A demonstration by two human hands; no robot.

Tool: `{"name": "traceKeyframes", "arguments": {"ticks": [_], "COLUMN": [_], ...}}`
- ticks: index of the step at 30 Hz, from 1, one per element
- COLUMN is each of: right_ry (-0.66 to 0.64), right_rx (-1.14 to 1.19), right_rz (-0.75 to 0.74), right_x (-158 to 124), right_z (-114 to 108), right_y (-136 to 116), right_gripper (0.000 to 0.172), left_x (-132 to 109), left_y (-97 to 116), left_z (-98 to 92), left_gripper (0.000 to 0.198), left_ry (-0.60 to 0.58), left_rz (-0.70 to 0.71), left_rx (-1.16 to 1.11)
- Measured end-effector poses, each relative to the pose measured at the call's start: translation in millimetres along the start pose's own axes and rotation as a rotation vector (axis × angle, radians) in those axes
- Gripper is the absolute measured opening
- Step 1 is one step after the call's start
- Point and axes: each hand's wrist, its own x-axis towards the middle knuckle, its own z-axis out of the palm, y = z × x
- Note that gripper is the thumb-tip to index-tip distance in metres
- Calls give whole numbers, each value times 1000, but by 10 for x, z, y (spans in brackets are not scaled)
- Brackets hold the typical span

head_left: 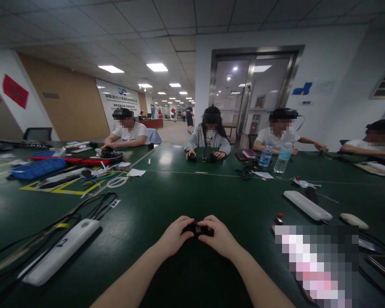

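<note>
A small black object (197, 229) rests just above the dark green table (167, 192), near its front edge and in the middle of the view. My left hand (175, 234) curls its fingers onto the object's left end. My right hand (218, 235) pinches its right end. Both forearms reach in from the bottom of the view. The object is too small and dark to name.
A white power strip (59, 252) with black cables lies front left, another white strip (306, 205) to the right. Two water bottles (276, 157) stand mid-table. Blue and red trays (37, 167) sit far left. Several people sit opposite, handling small dark items.
</note>
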Motion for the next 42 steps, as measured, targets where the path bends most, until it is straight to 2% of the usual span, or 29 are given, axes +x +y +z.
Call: {"name": "traceKeyframes", "arguments": {"ticks": [8,13,15,18,25,29,42], "right_ry": [23,47,66,99,263,263,215], "right_rx": [-34,-25,-7,108,573,792,958], "right_rz": [15,-29,-2,47,157,160,183], "right_x": [12,23,41,73,120,126,116], "right_z": [30,51,57,41,-74,-113,-145], "right_y": [-44,-35,-17,20,184,248,223], "right_gripper": [19,15,15,17,21,23,26], "left_x": [-5,-8,-9,-11,-16,-20,-24], "left_y": [27,69,91,102,60,69,69], "left_z": [0,-10,-22,-39,-36,-39,-39], "left_gripper": [41,39,39,39,40,40,35], "left_ry": [-6,2,0,-9,-12,-6,17], "left_rz": [4,19,28,19,4,8,39], "left_rx": [-14,-12,-2,-2,-20,-2,-44]}}
